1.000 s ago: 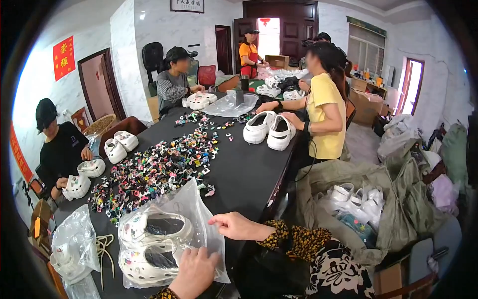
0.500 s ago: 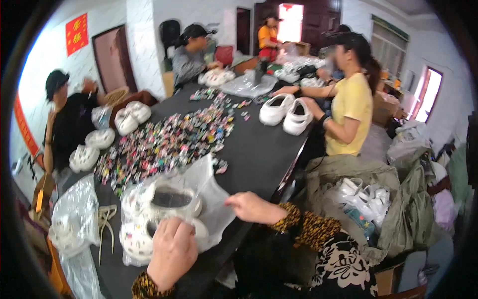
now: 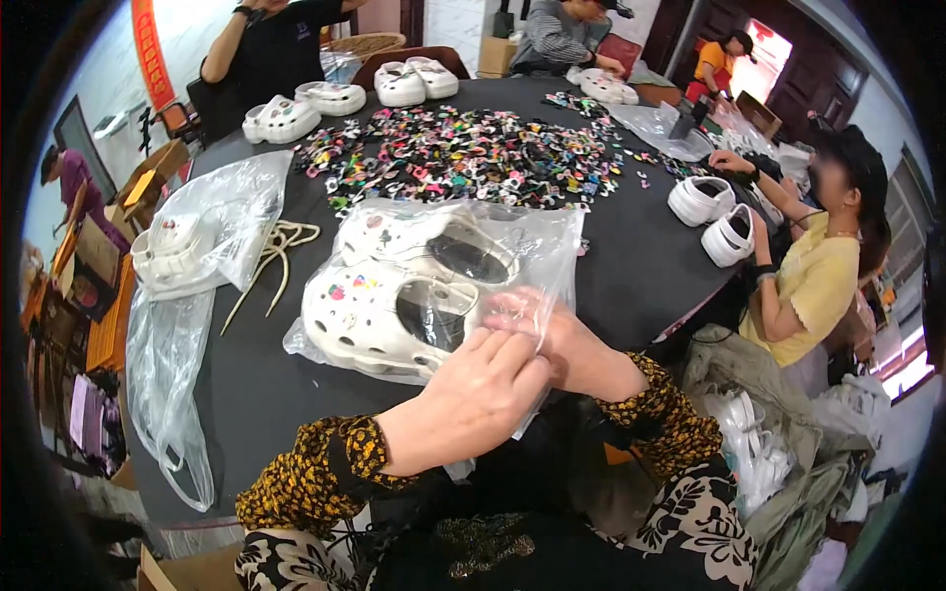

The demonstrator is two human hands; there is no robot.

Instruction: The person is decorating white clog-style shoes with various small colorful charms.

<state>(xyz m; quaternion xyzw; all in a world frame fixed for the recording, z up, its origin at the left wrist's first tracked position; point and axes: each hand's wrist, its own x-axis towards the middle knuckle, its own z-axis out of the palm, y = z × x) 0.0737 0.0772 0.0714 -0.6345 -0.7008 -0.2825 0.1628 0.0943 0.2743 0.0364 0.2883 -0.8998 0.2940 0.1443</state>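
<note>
A pair of white clogs (image 3: 357, 313) with small coloured charms lies on the dark table inside a clear plastic bag (image 3: 554, 236). At the bag's open end, by the heels, my two hands are close together. My left hand (image 3: 485, 392) is closed on the near edge of the film, fingers curled. Just beyond it, my right hand (image 3: 579, 347) grips the same bag; its fingertips show through the plastic. To the left sits a second bagged pair of white clogs (image 3: 175, 251), beside a loose cream cord (image 3: 271, 268).
A wide heap of small coloured charms (image 3: 463, 153) spreads across the table (image 3: 631, 286). More white clogs (image 3: 281, 120) line its far left edge. At the right, a person in yellow (image 3: 813, 266) handles white shoes (image 3: 727, 236). A big sack (image 3: 778, 433) of white shoes stands beside the table.
My view has turned, shifting the scene. My right hand has come in from the bag's outer corner to meet my left, which has moved from above the near clog to the bag's opening.
</note>
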